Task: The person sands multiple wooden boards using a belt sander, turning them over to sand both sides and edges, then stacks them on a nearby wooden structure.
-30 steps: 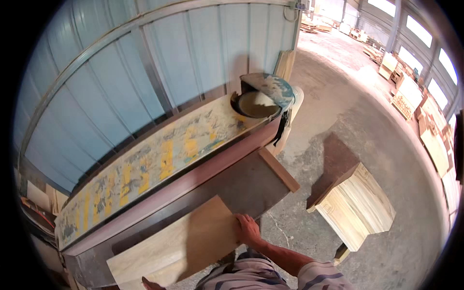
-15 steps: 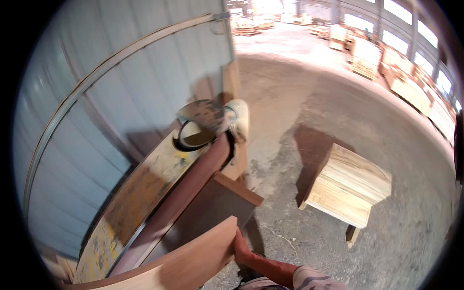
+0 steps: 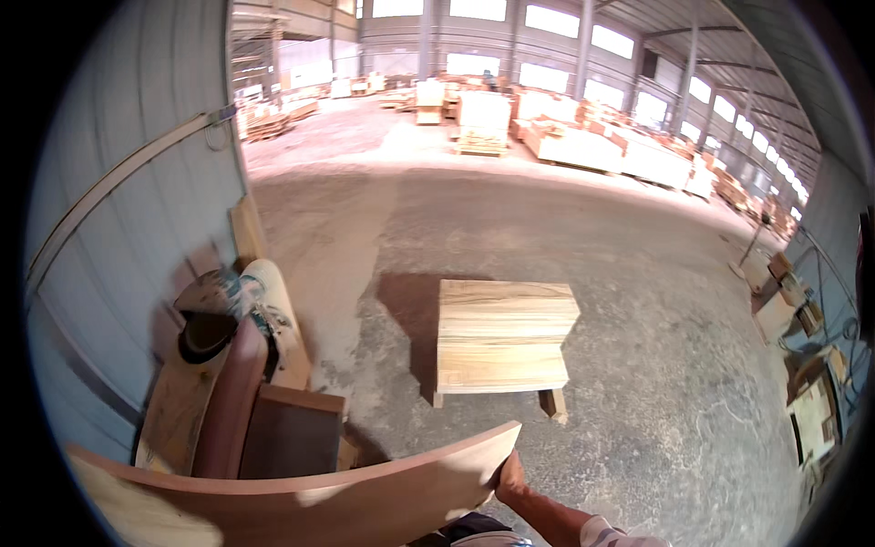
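A long, pale wooden board [image 3: 365, 501] stretches across the lower part of the view, standing on edge in front of me. My right hand [image 3: 510, 479] is closed on its right end, the palm against the end and the fingers partly hidden behind it. My left hand is out of view. Just beyond the board, at the left, is a belt sander with a reddish-brown belt [image 3: 228, 401] and a dark table [image 3: 292, 433] with a wooden edge. Ahead, a stack of pale boards [image 3: 506, 337] rests on wooden bearers on the concrete floor.
A blue-grey metal wall [image 3: 118, 228] runs along the left behind the sander. Machinery with cables [image 3: 816, 406] stands at the far right. Several timber stacks [image 3: 483, 118] line the far side of the hall.
My view has swung right, so the sander now sits further left and the board stack nearer the middle. The board has turned with me, with my right hand still on its end.
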Tool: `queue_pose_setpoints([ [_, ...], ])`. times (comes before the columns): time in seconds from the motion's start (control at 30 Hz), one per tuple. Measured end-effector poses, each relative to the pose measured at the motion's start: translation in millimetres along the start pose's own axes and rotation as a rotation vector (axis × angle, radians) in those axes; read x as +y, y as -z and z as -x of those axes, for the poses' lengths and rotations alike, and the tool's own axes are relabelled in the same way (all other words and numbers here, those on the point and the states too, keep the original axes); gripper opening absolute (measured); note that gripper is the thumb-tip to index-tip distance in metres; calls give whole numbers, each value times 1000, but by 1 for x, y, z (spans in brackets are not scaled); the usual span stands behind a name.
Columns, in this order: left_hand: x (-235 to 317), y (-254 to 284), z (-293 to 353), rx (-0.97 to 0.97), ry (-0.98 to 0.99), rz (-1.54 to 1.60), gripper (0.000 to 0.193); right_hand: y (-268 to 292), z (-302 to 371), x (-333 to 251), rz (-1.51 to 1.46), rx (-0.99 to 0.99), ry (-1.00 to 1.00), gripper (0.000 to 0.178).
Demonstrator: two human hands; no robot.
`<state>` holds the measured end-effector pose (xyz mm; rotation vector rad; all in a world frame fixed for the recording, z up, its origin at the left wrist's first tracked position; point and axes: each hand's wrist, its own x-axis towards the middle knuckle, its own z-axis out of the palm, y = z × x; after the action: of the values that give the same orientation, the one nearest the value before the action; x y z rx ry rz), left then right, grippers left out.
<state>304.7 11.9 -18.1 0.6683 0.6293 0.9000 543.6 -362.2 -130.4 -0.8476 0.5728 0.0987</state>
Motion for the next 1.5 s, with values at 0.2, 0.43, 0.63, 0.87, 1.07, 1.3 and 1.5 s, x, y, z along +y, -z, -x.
queue_pose_setpoints([
  [0.2, -26, -20, -2, -158, 148, -13, 71, 30, 3, -13, 22, 295, 1, 51],
  [0.43, -54, -59, 6, -169, 321, 253, 71, 54, -43, -33, -34, 158, 33, 52],
  [0.63, -104, -107, 51, -149, 363, 60, 70, 93, -95, -80, 106, 80, -10, 55],
  [0.87, -143, -120, 67, -155, 407, -47, 65, 77, -55, -166, 510, 63, -122, 52],
  [1.07, -171, -133, 67, 90, 574, -135, 64, 134, -66, -166, 579, -135, 82, 45],
  [1.3, -205, -78, 24, -87, 543, -86, 59, 119, -39, -170, 864, -242, 319, 43],
  [1.5, -230, -67, 18, -25, 599, -38, 56, 182, -61, -145, 1038, -169, 429, 41],
])
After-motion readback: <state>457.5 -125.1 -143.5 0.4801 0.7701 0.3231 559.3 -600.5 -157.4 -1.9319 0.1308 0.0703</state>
